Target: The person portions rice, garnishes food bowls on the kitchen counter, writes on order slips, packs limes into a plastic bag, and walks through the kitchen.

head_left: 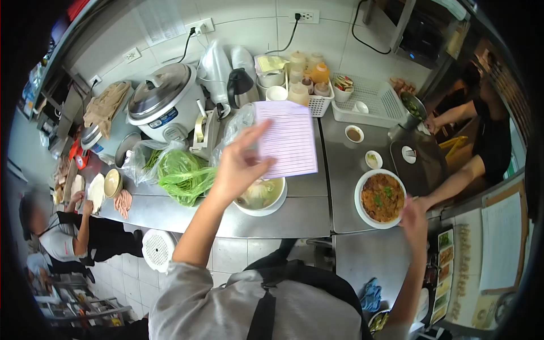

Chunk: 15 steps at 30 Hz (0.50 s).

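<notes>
Single head-worn cam, fisheye; faces fwd + dn over counter [306, 218], fairly close, wall [249, 37] beyond.

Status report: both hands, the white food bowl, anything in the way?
Left hand gripping lined paper. Right hand blurred at white bowl's rim; contact unclear. Bowl upright, holding garnished food. Co-worker's hand close by, possibly crowding.

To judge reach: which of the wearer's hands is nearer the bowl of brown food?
Right. The right hand is beside the bowl, contact unclear; the left hand is farther off, to the bowl's left, holding lilac lined paper.
</notes>
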Each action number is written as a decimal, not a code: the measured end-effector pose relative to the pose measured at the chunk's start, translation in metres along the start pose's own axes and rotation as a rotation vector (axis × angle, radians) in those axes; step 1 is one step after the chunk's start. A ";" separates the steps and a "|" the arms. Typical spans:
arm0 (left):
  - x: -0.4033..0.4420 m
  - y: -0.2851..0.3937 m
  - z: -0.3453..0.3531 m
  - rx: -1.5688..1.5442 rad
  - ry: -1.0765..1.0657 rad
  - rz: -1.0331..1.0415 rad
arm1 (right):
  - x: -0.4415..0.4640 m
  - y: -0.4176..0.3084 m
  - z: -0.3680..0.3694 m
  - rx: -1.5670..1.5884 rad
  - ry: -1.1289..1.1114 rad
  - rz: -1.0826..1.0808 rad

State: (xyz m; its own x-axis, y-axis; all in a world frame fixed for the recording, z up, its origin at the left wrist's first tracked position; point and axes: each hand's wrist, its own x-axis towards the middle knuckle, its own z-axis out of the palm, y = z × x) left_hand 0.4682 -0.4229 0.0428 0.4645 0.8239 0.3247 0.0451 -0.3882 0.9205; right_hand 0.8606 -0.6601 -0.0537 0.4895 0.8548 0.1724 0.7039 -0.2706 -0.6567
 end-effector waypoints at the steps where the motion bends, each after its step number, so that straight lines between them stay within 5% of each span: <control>1: -0.008 0.000 -0.010 -0.033 0.035 -0.013 | 0.044 -0.028 0.002 0.247 -0.015 -0.116; 3: -0.016 0.003 -0.026 -0.071 0.093 -0.012 | 0.127 -0.065 0.001 0.009 0.178 -0.380; 4: -0.020 0.006 -0.027 -0.080 0.117 -0.002 | 0.184 -0.045 0.006 0.377 0.120 -0.388; 6: -0.029 -0.001 -0.030 -0.105 0.154 0.026 | 0.269 -0.075 -0.006 0.099 0.307 -0.520; 10: -0.036 -0.012 -0.035 -0.200 0.131 -0.016 | 0.404 -0.077 -0.030 -0.111 0.473 -0.197; 12: -0.033 -0.019 -0.038 -0.223 0.132 -0.018 | 0.429 -0.090 -0.036 0.047 0.350 -0.071; 15: -0.032 -0.028 -0.035 -0.288 0.121 -0.055 | 0.486 -0.043 -0.040 0.398 0.278 -0.157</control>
State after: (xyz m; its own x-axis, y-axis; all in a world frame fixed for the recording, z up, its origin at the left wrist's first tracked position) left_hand 0.4208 -0.4241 0.0145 0.3592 0.8903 0.2799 -0.1931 -0.2226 0.9556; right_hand 1.0889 -0.2502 0.0875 0.5498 0.7069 0.4449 0.5559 0.0877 -0.8266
